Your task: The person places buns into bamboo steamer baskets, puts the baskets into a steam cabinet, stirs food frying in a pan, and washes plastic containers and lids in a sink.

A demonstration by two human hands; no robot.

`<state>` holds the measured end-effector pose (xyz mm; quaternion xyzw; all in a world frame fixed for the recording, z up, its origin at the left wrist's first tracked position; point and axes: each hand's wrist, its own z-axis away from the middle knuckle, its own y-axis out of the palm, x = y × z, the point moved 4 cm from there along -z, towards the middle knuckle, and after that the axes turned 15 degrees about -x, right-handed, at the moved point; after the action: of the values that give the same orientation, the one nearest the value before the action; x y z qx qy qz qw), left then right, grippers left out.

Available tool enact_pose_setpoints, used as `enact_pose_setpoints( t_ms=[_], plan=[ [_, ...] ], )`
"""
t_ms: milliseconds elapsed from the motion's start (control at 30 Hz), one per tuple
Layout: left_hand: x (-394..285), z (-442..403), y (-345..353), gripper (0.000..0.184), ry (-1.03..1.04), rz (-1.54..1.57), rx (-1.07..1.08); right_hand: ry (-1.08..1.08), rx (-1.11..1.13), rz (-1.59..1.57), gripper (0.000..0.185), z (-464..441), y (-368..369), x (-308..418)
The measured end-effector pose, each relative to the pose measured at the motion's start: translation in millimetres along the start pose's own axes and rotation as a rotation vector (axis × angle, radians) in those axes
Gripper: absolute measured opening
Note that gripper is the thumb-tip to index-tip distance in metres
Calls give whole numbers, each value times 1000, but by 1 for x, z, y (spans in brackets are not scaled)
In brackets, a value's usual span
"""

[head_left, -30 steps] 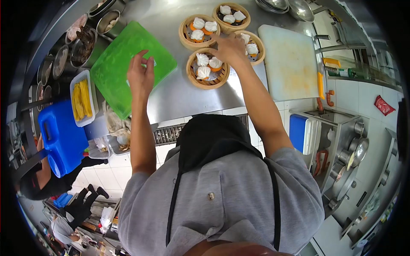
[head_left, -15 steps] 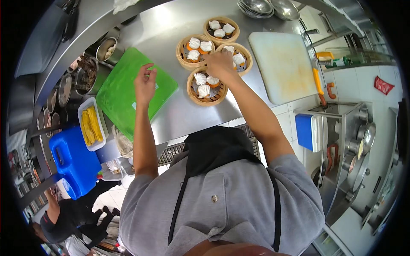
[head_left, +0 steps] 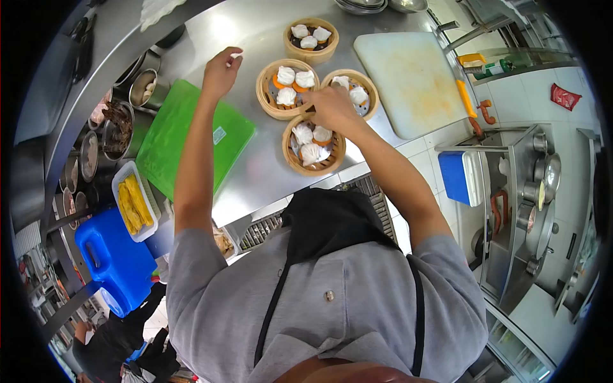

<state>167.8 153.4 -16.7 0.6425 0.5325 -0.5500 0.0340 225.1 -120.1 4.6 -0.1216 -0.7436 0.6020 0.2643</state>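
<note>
Several round bamboo steamers with white-topped dumplings stand close together on the steel table. My right hand [head_left: 333, 108] reaches between them, its fingers closed over the near right rim of the left steamer [head_left: 261, 96]. That hand partly covers the right steamer [head_left: 374, 96]. Just below it is the front steamer [head_left: 341, 157]; the back steamer [head_left: 289, 52] stands apart from the others. My left hand [head_left: 221, 73] is raised over the table, beyond the green cutting board [head_left: 185, 131]. Its fingers are bent and apart, with a small pale patch between them that I cannot make out.
A white cutting board [head_left: 408, 83] lies on the right, with an orange-handled tool [head_left: 465, 97] at its edge. Metal pots [head_left: 143, 89], a tray of yellow food [head_left: 133, 203] and a blue jug [head_left: 115, 255] line the left. Another person [head_left: 108, 354] is at lower left.
My left hand has moved forward, away from the green board. My right hand has shifted toward the left steamer's near rim. The back steamer now stands farther from the others. The view has shifted slightly.
</note>
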Motion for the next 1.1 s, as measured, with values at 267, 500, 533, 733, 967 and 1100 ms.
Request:
enact_pose_setpoints(
  t_ms=[267, 500, 533, 733, 967, 1100],
  plan=[
    [-16, -19, 120, 50, 239, -270, 404, 62, -93, -87, 40, 56, -102, -44],
    [-32, -21, 135, 35, 356, -173, 342, 246, -240, -117, 33, 148, -212, -176],
    [-37, -15, 128, 33, 198, -177, 355, 293, -210, -96, 34, 165, -223, -202],
    [-110, 54, 71, 37, 93, -338, 145, 421, -211, 2, 38, 274, -298, -387],
    [-339, 140, 118, 40, -80, -254, 49, 511, -158, 48, 42, 344, -382, -598],
    [-430, 140, 203, 46, -128, -171, 70, 522, -181, 49, 42, 339, -408, -709]
  ],
)
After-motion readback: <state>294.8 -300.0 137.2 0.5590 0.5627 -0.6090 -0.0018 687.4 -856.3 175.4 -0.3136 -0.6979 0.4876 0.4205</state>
